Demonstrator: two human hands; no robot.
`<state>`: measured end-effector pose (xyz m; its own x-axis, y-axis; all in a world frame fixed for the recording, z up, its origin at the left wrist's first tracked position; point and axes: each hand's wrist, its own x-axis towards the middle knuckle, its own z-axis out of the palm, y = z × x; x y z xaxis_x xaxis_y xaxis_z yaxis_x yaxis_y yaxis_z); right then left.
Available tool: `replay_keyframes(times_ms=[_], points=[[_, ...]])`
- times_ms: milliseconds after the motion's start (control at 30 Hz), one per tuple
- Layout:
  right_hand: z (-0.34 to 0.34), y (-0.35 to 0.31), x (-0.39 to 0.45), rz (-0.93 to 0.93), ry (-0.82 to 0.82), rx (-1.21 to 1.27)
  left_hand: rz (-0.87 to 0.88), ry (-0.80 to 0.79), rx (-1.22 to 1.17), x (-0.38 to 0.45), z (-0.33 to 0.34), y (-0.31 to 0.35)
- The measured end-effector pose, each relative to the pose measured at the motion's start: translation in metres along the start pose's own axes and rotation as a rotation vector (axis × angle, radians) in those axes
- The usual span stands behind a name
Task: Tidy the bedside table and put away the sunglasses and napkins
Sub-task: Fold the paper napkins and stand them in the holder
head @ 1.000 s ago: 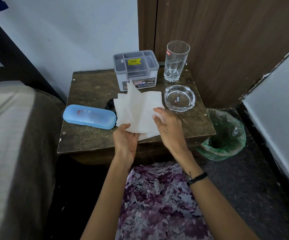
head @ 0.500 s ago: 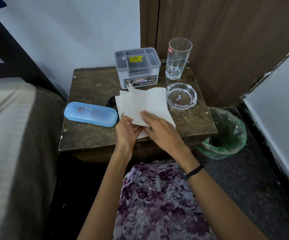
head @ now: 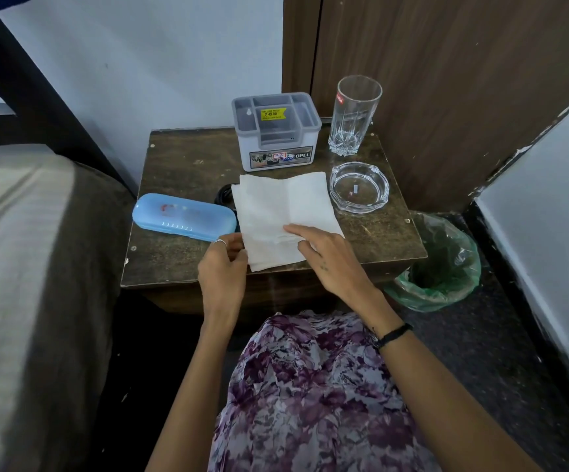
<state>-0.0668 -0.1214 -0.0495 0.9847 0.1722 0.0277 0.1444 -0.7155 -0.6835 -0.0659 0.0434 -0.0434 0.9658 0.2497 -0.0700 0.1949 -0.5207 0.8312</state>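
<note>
A stack of white napkins (head: pixel 283 212) lies flat on the brown bedside table (head: pixel 180 165). My left hand (head: pixel 223 267) pinches the stack's near left edge. My right hand (head: pixel 327 253) rests on the napkins' near right part with its fingers laid over them. A blue glasses case (head: pixel 184 217) lies closed to the left of the napkins. A dark part of the sunglasses (head: pixel 223 195) peeks out from under the napkins' left edge. A grey and white compartment holder (head: pixel 276 131) stands behind the napkins.
A tall clear glass (head: pixel 356 114) stands at the back right, with a glass ashtray (head: pixel 359 187) in front of it. A bin with a green liner (head: pixel 439 264) sits on the floor right of the table. A bed (head: pixel 27 267) fills the left side.
The napkins, held up and fanned a second ago, now lie flat on the table. My right hand slid toward me over the stack, and my left hand shifted to its left edge.
</note>
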Motion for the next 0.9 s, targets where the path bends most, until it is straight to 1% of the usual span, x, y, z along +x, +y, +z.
replay_keyframes(times_ms=[133, 267, 467, 533, 600, 667, 733, 833, 900], points=[[-0.003, 0.000, 0.001, 0.009, -0.017, 0.025, -0.036, 0.021, -0.001, 0.001, -0.001, 0.001], [-0.004, 0.001, 0.003, 0.010, -0.009, 0.020, -0.103, -0.024, -0.030, 0.000, 0.002, 0.007], [-0.004, -0.003, 0.002, 0.046, -0.022, 0.025, -0.182, -0.094, -0.185, 0.001, 0.006, 0.010], [-0.002, -0.002, 0.002, 0.043, -0.021, 0.028, -0.175, -0.072, -0.172, 0.001, 0.007, 0.011], [-0.001, -0.002, 0.001, 0.036, -0.014, 0.022, -0.153, -0.022, -0.088, 0.001, 0.006, 0.010], [-0.001, -0.001, 0.002, 0.029, -0.011, 0.018, -0.147, 0.030, -0.068, 0.001, 0.004, 0.006], [-0.001, -0.001, 0.002, 0.027, -0.010, 0.021, -0.176, 0.057, -0.120, 0.002, 0.002, 0.002], [-0.001, -0.001, 0.001, 0.031, -0.013, 0.025, -0.226, 0.054, -0.246, 0.003, 0.000, 0.002], [-0.001, -0.001, 0.001, 0.030, -0.016, 0.013, -0.225, 0.069, -0.267, 0.003, 0.000, 0.005]])
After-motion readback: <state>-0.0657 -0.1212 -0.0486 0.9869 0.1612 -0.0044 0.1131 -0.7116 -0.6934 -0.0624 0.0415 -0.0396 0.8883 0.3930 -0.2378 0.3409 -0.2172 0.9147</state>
